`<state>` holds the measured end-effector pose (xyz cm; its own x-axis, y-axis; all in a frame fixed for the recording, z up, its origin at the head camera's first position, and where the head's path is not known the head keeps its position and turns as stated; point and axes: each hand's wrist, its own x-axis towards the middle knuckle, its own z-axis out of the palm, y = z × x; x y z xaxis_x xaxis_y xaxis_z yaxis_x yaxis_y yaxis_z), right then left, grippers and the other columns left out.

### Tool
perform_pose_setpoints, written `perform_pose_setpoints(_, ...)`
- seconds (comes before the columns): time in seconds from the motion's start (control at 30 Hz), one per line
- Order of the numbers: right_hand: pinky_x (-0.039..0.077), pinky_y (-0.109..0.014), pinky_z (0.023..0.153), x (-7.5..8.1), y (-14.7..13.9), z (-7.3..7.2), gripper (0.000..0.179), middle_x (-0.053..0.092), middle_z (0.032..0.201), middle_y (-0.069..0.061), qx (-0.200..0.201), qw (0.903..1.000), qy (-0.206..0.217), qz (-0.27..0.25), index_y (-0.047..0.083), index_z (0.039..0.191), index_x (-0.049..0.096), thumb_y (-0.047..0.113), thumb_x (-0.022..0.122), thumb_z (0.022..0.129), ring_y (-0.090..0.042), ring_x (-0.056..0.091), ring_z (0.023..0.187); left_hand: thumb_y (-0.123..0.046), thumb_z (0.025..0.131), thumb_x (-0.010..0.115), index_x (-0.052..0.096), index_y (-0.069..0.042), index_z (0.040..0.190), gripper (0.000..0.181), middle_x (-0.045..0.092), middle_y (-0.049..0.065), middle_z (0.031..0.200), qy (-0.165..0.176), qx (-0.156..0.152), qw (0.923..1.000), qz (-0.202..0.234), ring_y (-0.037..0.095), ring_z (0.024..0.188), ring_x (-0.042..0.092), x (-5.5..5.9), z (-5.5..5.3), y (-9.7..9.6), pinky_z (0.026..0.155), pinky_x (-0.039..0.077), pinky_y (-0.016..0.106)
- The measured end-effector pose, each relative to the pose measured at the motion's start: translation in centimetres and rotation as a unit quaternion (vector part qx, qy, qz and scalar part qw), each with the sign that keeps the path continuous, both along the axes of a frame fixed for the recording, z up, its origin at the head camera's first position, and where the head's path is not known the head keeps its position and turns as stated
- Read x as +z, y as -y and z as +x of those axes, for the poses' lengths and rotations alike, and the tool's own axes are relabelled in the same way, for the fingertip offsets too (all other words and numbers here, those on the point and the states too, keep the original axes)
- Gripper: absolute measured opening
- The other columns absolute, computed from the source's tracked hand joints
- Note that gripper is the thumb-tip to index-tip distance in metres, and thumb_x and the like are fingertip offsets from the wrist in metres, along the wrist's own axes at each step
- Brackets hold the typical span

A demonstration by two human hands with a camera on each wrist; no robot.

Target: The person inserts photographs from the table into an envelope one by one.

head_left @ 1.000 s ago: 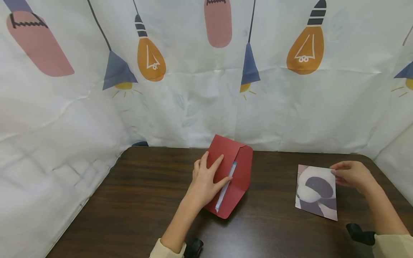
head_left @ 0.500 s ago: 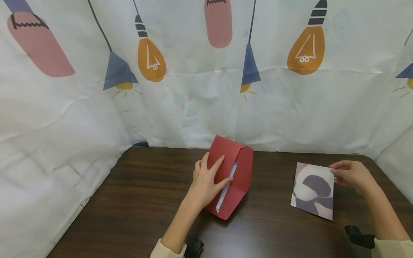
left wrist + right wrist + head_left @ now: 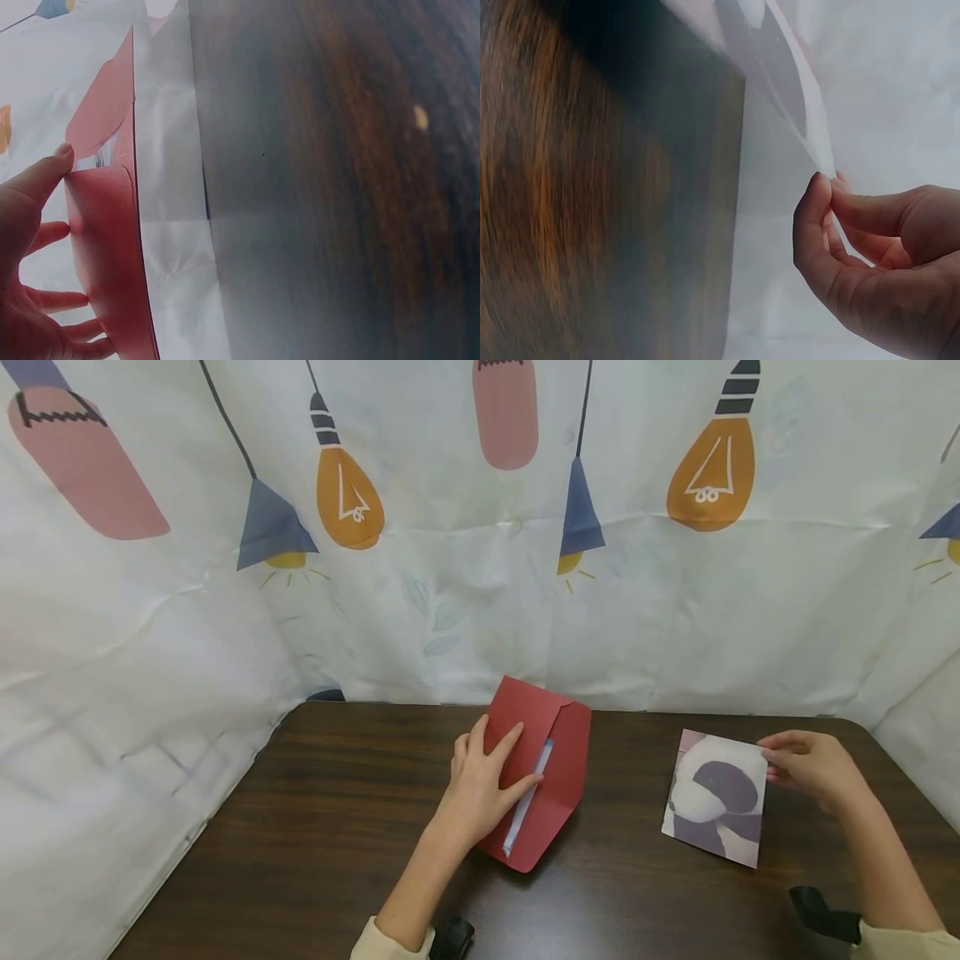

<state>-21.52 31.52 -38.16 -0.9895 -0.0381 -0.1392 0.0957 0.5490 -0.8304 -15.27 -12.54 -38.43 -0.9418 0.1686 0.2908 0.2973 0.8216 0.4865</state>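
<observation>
Red envelope (image 3: pixel 561 777) against left fingers (image 3: pixel 507 743), printed card (image 3: pixel 712 797) in right fingers (image 3: pixel 783 740)

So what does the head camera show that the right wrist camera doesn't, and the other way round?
Only the head view: the red envelope, the left hand touching it, and printed hanging lamps.

Only the right wrist view: the loop of thumb and fingers pinching the card, close up.

Both: the right hand, the card, the dark table and the white cloth.

Room lies between envelope (image 3: pixel 561 777) and card (image 3: pixel 716 797) (curtain (image 3: pixel 637 635) behind).
</observation>
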Motion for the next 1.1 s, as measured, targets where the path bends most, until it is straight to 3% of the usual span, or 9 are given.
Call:
perform_pose_setpoints(0.4,0.061,-0.024,0.069,-0.4,1.6,0.4,0.031,0.064,0.088,0.003,-0.018,0.9990,-0.022,-0.036,-0.030,0.123,0.048,-0.004,0.051,0.107,-0.005,0.065,0.071,-0.039,0.094,0.080,0.051,-0.020,0.158,0.072,0.031,0.022,0.164,0.011,-0.004,0.9999,0.010,0.042,0.135,0.038,-0.2,-0.1,-0.1,0.089,0.059,0.050)
perform_pose_setpoints(0.8,0.061,-0.022,0.070,-0.3,2.8,1.1,0.034,0.064,0.092,-0.002,-0.012,0.9984,-0.041,-0.037,-0.027,0.129,0.045,0.000,0.051,0.109,-0.003,0.063,0.073,-0.040,0.094,0.080,0.051,-0.021,0.158,0.073,0.031,0.021,0.165,0.018,-0.010,0.9997,0.012,0.041,0.136,0.037,-0.5,-0.2,-0.3,0.088,0.060,0.050)
perform_pose_setpoints(1.1,0.061,-0.023,0.070,0.0,3.9,1.4,0.035,0.065,0.090,0.002,-0.004,0.9976,-0.044,-0.054,-0.024,0.129,0.047,0.003,0.054,0.109,-0.003,0.064,0.074,-0.040,0.094,0.080,0.051,-0.021,0.158,0.073,0.032,0.019,0.165,0.028,-0.010,0.9994,0.019,0.040,0.137,0.037,-0.4,-0.3,-0.1,0.088,0.061,0.049)
